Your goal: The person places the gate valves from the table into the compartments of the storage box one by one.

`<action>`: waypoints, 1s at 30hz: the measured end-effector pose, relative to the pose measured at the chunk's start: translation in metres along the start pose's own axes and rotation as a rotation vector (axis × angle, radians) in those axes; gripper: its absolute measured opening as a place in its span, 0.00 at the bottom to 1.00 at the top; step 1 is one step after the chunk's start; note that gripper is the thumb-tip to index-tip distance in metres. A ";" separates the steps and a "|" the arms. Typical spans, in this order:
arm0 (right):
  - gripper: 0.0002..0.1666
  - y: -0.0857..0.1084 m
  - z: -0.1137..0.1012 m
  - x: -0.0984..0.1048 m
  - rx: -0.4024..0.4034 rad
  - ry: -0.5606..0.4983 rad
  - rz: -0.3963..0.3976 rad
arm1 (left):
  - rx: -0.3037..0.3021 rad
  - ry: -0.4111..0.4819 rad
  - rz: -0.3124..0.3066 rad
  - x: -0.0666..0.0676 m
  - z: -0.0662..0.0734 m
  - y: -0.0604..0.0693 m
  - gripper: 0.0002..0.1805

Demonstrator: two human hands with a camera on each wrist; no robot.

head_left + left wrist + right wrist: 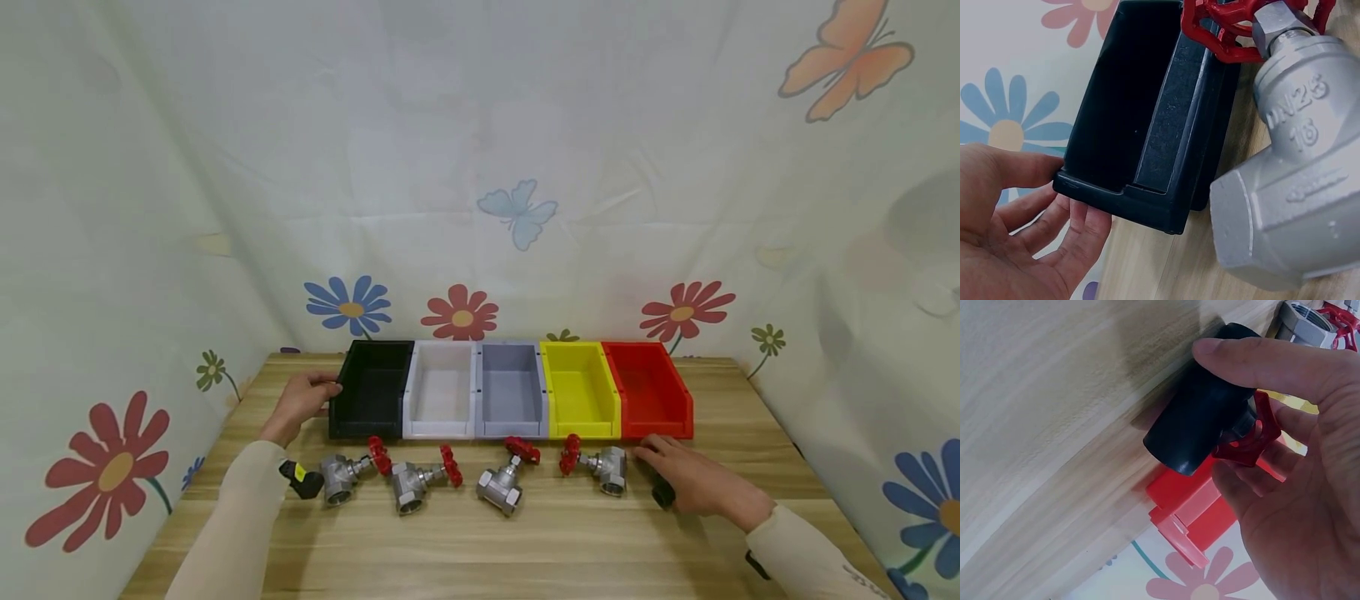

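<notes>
My left hand touches the left outer side of the black bin, its thumb at the rim corner in the left wrist view and its fingers extended along the outside. With my right hand I hold a black valve that has a red handwheel. The thumb lies on its black body, and the fingers curl round the handwheel side. In the left wrist view a silver valve stands large beside the black bin.
White, grey, yellow and red bins continue the row to the right. Several silver valves with red handwheels, including one near the middle, lie before them on the wooden table. A flowered cloth hangs behind.
</notes>
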State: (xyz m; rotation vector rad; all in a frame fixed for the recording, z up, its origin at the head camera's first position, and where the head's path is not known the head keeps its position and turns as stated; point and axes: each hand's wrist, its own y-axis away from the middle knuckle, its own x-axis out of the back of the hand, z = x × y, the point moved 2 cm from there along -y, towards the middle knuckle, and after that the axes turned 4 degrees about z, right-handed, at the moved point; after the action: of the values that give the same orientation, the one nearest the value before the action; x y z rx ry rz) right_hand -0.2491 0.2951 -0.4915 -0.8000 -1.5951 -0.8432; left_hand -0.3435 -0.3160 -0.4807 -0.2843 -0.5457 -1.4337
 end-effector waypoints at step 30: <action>0.47 0.000 -0.002 0.001 -0.007 -0.002 0.009 | 0.024 0.015 -0.003 -0.001 0.002 0.004 0.28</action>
State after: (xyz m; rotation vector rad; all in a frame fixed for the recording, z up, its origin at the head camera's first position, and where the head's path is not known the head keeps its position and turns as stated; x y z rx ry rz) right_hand -0.2483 0.2939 -0.4901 -0.8123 -1.5900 -0.8427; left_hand -0.3405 -0.3133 -0.4788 -0.2534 -0.5509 -1.4306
